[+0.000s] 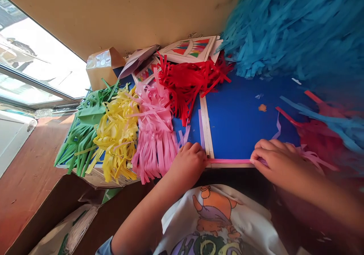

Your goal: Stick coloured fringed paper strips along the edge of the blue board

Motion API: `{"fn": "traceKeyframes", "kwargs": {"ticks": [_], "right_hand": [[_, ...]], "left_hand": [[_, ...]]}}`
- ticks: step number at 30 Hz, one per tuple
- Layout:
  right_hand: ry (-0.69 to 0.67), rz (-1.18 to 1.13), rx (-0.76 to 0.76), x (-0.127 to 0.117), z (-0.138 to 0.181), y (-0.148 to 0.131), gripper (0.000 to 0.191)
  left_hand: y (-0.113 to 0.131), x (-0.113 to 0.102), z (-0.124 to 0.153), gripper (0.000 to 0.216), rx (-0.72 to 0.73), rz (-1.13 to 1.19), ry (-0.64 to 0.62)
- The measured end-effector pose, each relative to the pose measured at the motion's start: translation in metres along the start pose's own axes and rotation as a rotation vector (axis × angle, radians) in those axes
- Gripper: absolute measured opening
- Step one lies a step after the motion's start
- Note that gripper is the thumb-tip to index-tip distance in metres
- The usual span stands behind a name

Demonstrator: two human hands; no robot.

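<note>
A narrow pink paper strip [230, 161] runs taut along the front edge of the blue tabletop [236, 126], between my two hands. My left hand [191, 162] is closed at its left end, beside a pale wooden strip [206, 128]. My right hand [274, 158] pinches its other end, with a bit of purple paper by the fingers. To the left of my left hand lies a pink fringed tassel bunch [156, 129]. Behind it is a red bunch [187, 82]. Loose red and blue strips [321, 114] lie past my right hand.
Yellow [118, 129] and green [92, 118] fringe bunches line the left side. Printed cards [189, 50] and a brown paper bag [104, 67] stand against the wall. A large blue fringe mass [295, 27] fills the upper right. An open cardboard box [54, 205] sits below left.
</note>
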State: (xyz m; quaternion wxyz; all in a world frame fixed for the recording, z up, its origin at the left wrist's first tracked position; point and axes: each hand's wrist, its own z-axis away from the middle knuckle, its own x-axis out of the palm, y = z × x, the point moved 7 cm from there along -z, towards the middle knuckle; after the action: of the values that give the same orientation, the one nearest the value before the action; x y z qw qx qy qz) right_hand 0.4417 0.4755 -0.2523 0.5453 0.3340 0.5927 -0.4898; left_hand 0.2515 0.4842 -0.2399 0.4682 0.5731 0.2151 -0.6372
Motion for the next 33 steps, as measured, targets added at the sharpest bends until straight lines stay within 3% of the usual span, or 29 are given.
{"fn": "traceKeyframes", "kwargs": {"ticks": [4, 9, 12, 15, 17, 20, 24, 33], "right_hand": [[-0.115, 0.079, 0.069, 0.002, -0.011, -0.002, 0.02], [-0.188, 0.145, 0.041, 0.001, -0.018, 0.0, 0.01], [0.041, 0.197, -0.004, -0.015, -0.013, -0.02, 0.017], [0.337, 0.145, -0.121, -0.022, 0.003, -0.069, 0.035], [0.343, 0.072, -0.305, -0.003, 0.013, -0.109, 0.042], [0.336, 0.045, -0.334, 0.03, 0.019, -0.135, 0.055], [0.345, 0.087, -0.247, 0.046, 0.022, -0.12, 0.055], [0.335, 0.262, -0.138, 0.024, 0.041, -0.068, 0.051]], "left_hand": [[-0.008, -0.003, -0.006, 0.019, -0.064, -0.109, -0.068], [-0.019, -0.009, -0.013, 0.034, -0.112, -0.273, -0.02], [-0.021, -0.008, -0.014, 0.036, -0.119, -0.311, 0.001], [-0.02, -0.007, -0.013, 0.036, -0.117, -0.306, 0.012], [-0.02, -0.007, -0.013, 0.034, -0.118, -0.301, 0.015], [-0.02, -0.007, -0.013, 0.034, -0.12, -0.299, 0.001], [-0.02, -0.007, -0.013, 0.041, -0.12, -0.293, -0.01], [-0.021, -0.006, -0.011, 0.038, -0.123, -0.305, -0.004]]}}
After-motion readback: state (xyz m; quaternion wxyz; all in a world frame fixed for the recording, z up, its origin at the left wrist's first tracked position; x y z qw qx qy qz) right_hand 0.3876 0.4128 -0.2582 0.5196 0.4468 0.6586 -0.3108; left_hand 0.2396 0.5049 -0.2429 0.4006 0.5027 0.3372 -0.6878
